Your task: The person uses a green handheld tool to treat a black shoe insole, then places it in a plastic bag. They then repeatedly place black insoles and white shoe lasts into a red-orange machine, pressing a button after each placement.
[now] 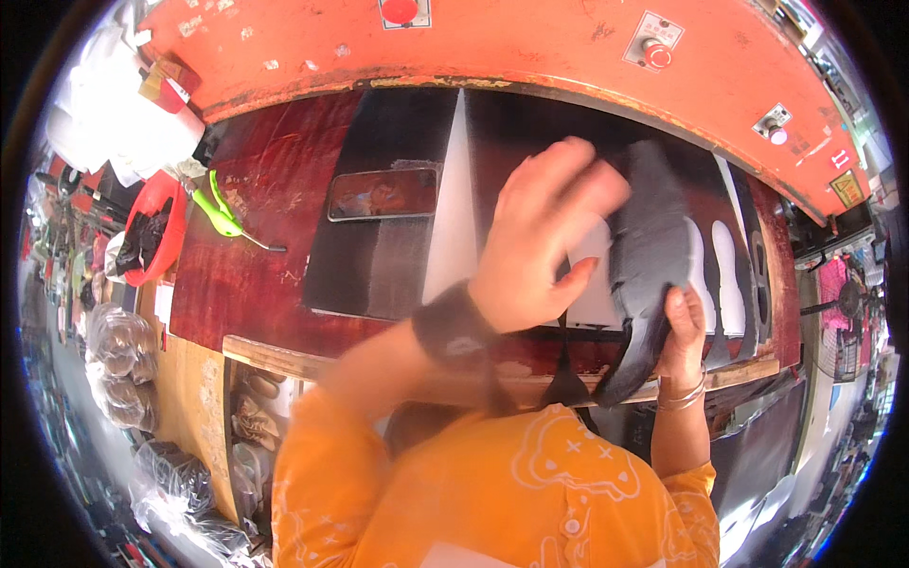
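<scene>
In my right hand (686, 327) is a long dark sole-shaped piece (651, 227), gripped along its lower right side with the thumb on top. It looks like black insoles held together, but how many layers there are I cannot tell. My left hand (549, 227) hovers just left of the piece, thumb apart from the fingers and nothing visible in it. Motion smears its fingertips, so whether they touch the piece is unclear. Beyond my right hand, white sole shapes (727, 275) show in the dark sheet material on the table, partly hidden by the held piece.
A phone (383, 194) lies on a black sheet (369, 270). Left of it, a tool with a bright green handle (220, 210) rests on the dark red tabletop (275, 189). Orange machinery (511, 47) with red buttons spans the back. A red bin (156, 232) stands at far left.
</scene>
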Demonstrator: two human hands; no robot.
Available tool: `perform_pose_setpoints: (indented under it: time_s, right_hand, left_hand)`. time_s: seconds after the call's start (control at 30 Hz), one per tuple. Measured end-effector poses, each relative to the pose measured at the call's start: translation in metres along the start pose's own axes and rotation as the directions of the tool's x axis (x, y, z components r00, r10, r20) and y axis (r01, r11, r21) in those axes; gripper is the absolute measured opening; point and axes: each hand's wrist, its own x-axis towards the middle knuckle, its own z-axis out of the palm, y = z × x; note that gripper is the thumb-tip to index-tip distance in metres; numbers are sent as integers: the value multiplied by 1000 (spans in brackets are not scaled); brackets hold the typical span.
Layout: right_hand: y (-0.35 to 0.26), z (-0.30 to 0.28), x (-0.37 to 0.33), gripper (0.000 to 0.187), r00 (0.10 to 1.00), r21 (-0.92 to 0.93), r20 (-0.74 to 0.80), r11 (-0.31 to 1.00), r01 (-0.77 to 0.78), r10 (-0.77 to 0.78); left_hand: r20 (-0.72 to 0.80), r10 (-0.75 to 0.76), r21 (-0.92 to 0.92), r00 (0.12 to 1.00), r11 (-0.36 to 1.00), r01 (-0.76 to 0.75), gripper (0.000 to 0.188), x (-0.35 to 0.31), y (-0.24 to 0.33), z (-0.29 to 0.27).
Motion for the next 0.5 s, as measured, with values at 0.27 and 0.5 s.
perform_pose_setpoints:
  time_s: [0.27,0.5]
  right_hand:
    - [26,43,3,49,769,-483,-124,715,505,-627]
    - [5,37,23,31,915,-174,-267,949,264,-304]
  left_hand:
    - [92,-597,-901,797,291,321,30,-32,49,44]
    - [693,-394,-514,603,317,797,23,-28,53,-5]
